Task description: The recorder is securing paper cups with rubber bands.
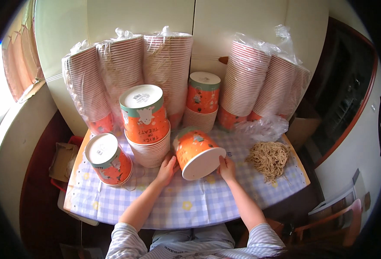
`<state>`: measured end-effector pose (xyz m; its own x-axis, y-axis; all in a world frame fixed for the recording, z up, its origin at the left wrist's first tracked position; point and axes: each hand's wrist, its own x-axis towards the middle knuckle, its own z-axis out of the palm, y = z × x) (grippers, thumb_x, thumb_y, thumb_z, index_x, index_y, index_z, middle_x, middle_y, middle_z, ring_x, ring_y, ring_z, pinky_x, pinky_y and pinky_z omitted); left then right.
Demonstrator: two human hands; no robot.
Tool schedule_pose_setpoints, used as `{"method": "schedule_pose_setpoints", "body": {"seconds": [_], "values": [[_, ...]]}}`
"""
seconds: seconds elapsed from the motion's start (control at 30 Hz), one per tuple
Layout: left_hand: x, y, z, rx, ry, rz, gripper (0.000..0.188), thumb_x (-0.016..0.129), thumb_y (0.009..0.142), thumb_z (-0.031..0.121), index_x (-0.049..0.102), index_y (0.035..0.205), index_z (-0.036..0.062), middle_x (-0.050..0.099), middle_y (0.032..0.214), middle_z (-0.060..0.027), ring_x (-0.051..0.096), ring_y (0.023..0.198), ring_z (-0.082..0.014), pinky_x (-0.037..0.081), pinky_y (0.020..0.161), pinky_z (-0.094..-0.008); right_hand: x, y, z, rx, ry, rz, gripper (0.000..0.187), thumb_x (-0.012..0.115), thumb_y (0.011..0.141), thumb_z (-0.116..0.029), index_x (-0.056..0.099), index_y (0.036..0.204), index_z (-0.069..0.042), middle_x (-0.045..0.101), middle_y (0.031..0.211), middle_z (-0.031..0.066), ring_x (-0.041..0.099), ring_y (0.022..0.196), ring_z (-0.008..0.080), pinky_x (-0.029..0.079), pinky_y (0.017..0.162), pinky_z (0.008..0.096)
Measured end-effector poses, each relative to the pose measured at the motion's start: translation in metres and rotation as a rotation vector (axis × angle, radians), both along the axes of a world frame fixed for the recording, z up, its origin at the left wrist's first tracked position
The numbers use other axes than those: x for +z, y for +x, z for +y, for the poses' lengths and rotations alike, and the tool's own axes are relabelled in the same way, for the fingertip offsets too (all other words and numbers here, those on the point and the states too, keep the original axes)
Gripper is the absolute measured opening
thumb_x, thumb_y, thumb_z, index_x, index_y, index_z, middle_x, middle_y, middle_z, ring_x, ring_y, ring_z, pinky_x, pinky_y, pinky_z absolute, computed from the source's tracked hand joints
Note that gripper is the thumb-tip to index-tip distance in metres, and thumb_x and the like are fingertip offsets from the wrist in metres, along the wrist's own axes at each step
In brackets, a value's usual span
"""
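Between my two hands is an orange paper bucket [195,144], tilted so its wide white end faces me. My left hand [168,169] is at its left side, fingers curled and partly hidden. My right hand [226,168] grips its right side by the rim. Left of it, an upside-down orange bucket with a green band [145,123] tops a nested stack of paper buckets [149,152]. A shorter upside-down bucket [108,157] stands at the near left, a thin tan loop by its base. Farther back is another inverted stack [201,116].
Tall plastic-wrapped bucket stacks [166,73] line the back left, with more wrapped stacks [246,75] at the back right. A tangled heap of thin tan strands [268,160] lies on the right, below crumpled clear plastic [264,128]. A checked tablecloth [173,211] covers the table.
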<state>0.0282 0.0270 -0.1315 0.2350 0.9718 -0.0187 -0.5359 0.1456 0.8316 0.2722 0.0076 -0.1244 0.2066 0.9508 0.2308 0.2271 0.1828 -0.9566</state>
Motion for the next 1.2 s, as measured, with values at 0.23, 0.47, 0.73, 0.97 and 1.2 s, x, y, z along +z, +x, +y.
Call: {"method": "schedule_pose_setpoints", "body": {"seconds": [0.23,0.47,0.73,0.97,1.2], "values": [[-0.003,0.003,-0.014,0.022,0.250,0.190,0.050,0.045,0.090,0.018,0.022,0.133,0.0027,0.031,0.131,-0.0105,0.037,0.117,-0.0200,0.040,0.091,-0.0350,-0.002,-0.001,-0.006,-0.088,0.332,-0.059,0.024,0.045,0.090,-0.013,0.053,0.107,0.002,0.054,0.092,0.0111,0.055,0.050,0.0113,0.045,0.043,0.0231],[-0.002,0.008,-0.017,0.062,0.469,0.527,0.055,0.053,0.084,0.003,0.025,0.131,-0.0001,0.039,0.125,-0.0120,0.049,0.106,-0.0173,0.044,0.084,-0.0253,-0.009,0.005,-0.007,-0.110,0.545,-0.336,0.033,0.048,0.084,-0.004,0.050,0.117,-0.002,0.050,0.104,0.0127,0.056,0.062,0.0175,0.047,0.052,0.0272],[0.004,0.013,-0.029,0.459,0.368,0.824,0.020,0.062,0.076,0.008,0.052,0.090,-0.0030,0.058,0.088,-0.0124,0.051,0.072,-0.0076,0.042,0.056,-0.0232,-0.006,0.002,-0.011,-0.202,0.619,-0.680,0.045,0.056,0.074,-0.005,0.050,0.118,-0.006,0.052,0.093,0.0134,0.056,0.070,0.0270,0.048,0.056,0.0346],[0.019,0.039,-0.066,0.051,0.280,0.112,0.029,0.066,0.078,0.013,0.058,0.102,0.0014,0.061,0.094,-0.0015,0.054,0.085,-0.0069,0.043,0.077,-0.0238,-0.002,-0.016,-0.021,-0.201,0.493,-0.958,0.062,0.062,0.069,-0.012,0.039,0.126,-0.003,0.051,0.082,0.0143,0.055,0.061,0.0309,0.047,0.052,0.0384],[0.019,0.048,-0.078,0.023,0.089,-0.088,0.024,0.062,0.081,0.008,0.057,0.102,-0.0003,0.061,0.097,-0.0042,0.057,0.085,-0.0106,0.046,0.076,-0.0254,-0.011,-0.020,-0.017,-0.043,0.391,-0.991,0.061,0.060,0.068,-0.012,0.038,0.124,0.003,0.052,0.081,0.0145,0.054,0.061,0.0318,0.044,0.052,0.0411]]}}
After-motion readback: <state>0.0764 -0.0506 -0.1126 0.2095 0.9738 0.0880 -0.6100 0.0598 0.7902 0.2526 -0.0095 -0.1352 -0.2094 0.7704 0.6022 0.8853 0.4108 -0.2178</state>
